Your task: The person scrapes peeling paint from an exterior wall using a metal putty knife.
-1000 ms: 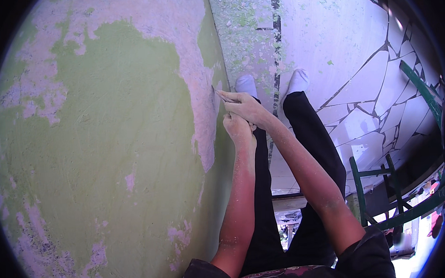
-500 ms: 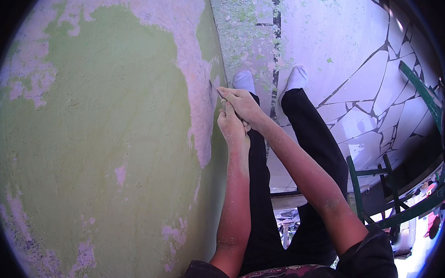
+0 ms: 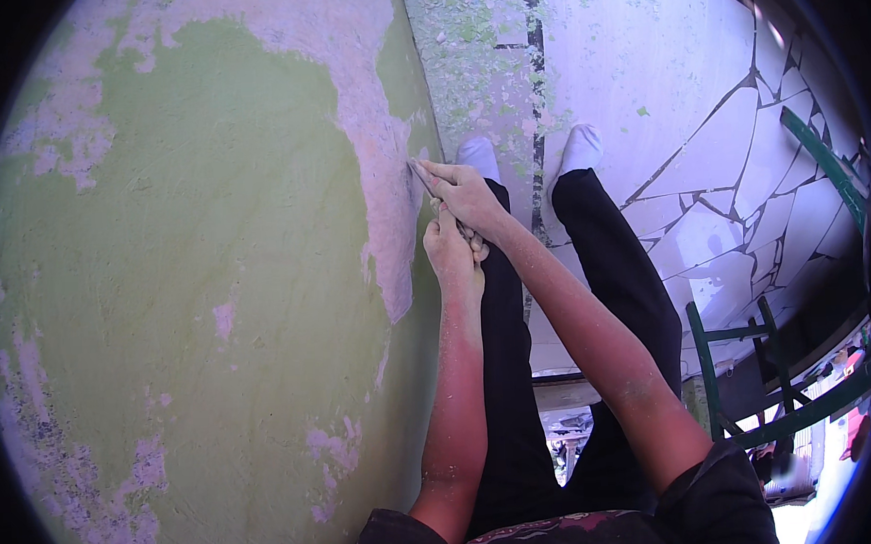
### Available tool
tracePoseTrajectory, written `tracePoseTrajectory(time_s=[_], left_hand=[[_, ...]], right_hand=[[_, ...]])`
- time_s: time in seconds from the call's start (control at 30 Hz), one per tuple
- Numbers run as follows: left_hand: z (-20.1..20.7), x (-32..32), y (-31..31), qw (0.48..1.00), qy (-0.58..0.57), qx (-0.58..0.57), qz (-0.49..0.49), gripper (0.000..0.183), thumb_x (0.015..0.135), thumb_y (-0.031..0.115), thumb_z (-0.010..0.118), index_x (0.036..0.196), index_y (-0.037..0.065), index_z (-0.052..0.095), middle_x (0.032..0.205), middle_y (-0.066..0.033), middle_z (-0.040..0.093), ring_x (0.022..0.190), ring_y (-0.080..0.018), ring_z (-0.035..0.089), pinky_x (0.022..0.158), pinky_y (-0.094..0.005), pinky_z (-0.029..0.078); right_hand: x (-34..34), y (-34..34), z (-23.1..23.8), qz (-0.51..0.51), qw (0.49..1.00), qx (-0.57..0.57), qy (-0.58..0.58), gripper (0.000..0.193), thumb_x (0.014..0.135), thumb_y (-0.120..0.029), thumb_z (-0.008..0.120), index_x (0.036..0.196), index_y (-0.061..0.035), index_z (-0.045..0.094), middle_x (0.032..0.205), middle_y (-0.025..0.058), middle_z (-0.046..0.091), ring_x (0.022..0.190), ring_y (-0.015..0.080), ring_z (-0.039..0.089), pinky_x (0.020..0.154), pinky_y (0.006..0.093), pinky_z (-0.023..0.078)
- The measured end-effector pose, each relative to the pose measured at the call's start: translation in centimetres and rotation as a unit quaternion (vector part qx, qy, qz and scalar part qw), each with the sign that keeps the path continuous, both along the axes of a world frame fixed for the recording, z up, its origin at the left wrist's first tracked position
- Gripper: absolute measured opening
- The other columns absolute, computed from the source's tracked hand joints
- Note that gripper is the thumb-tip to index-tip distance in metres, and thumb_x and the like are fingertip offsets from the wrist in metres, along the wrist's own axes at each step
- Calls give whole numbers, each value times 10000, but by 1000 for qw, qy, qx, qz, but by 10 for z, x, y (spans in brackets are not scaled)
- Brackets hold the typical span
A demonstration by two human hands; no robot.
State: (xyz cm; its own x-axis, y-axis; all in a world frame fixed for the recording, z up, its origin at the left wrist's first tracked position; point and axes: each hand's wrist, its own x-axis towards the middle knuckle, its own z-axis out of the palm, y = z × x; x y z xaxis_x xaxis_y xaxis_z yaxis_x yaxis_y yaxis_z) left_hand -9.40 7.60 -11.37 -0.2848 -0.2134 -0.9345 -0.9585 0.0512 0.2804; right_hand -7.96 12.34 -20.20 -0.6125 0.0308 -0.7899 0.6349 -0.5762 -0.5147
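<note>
A flat metal scraper [image 3: 421, 175] meets the wall at the right edge of a bare, pale pinkish patch [image 3: 381, 177]. My right hand [image 3: 466, 198] closes round it from above, fingers stretched along the blade. Just below, my left hand [image 3: 450, 250] is closed at the handle end, its thumb pointing up toward the blade. The handle itself is mostly hidden by the fingers. Dust coats both hands. Around the patch, the wall [image 3: 228, 184] still carries green paint, with other peeled spots at its upper left and lower left.
Green paint flakes [image 3: 466, 76] litter the floor along the wall's base. My feet in white socks [image 3: 582, 149] stand on pale, irregular stone tiles [image 3: 692, 144]. Green-painted bars of a frame [image 3: 709, 367] stand at the right.
The scraper and my right hand have shifted slightly left and up against the wall. My left hand moves little, and both hands keep their grip.
</note>
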Motion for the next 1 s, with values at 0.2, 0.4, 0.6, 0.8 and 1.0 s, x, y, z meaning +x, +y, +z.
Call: tracePoseTrajectory(time_s=[0.2, 0.4, 0.6, 0.8, 1.0], left_hand=[[-3, -1, 3, 1000, -26, -10, -14, 259, 1014, 297, 497, 869, 100, 414, 606, 18, 414, 403, -73, 387, 334, -229, 289], [1, 1, 10, 999, -38, 26, -5, 231, 1019, 304, 478, 908, 114, 406, 646, 14, 405, 436, -77, 399, 358, -226, 309], [-4, -7, 17, 997, -47, 60, 1, 186, 995, 236, 511, 874, 110, 446, 659, -1, 457, 466, -83, 429, 370, -213, 312], [3, -11, 11, 996, -65, 55, -36, 193, 989, 232, 521, 868, 102, 445, 655, -6, 457, 465, -86, 419, 378, -218, 313], [16, -15, 15, 995, -76, 34, -49, 181, 996, 220, 506, 883, 85, 464, 655, -6, 447, 469, -78, 401, 389, -215, 300]], right_hand=[[2, -4, -9, 9, 995, 92, 33, 454, 853, -225, 614, 1279, -67, 605, 1086, 180, 698, 984, 262, 685, 880, 335, 505], [-3, 16, -4, 83, 996, 31, 20, 491, 779, -167, 599, 1256, -56, 622, 1112, 188, 691, 1003, 251, 681, 894, 322, 500], [-5, 24, -11, 74, 997, -25, 17, 500, 770, -131, 571, 1264, -70, 620, 1089, 179, 701, 971, 222, 684, 882, 314, 498], [-10, 32, -10, 102, 991, 39, 72, 515, 763, -109, 544, 1272, -62, 603, 1085, 201, 693, 921, 234, 681, 880, 315, 494], [-4, 23, -6, 77, 993, 41, 84, 523, 746, -100, 546, 1263, -50, 606, 1092, 212, 683, 967, 276, 692, 870, 335, 513]])
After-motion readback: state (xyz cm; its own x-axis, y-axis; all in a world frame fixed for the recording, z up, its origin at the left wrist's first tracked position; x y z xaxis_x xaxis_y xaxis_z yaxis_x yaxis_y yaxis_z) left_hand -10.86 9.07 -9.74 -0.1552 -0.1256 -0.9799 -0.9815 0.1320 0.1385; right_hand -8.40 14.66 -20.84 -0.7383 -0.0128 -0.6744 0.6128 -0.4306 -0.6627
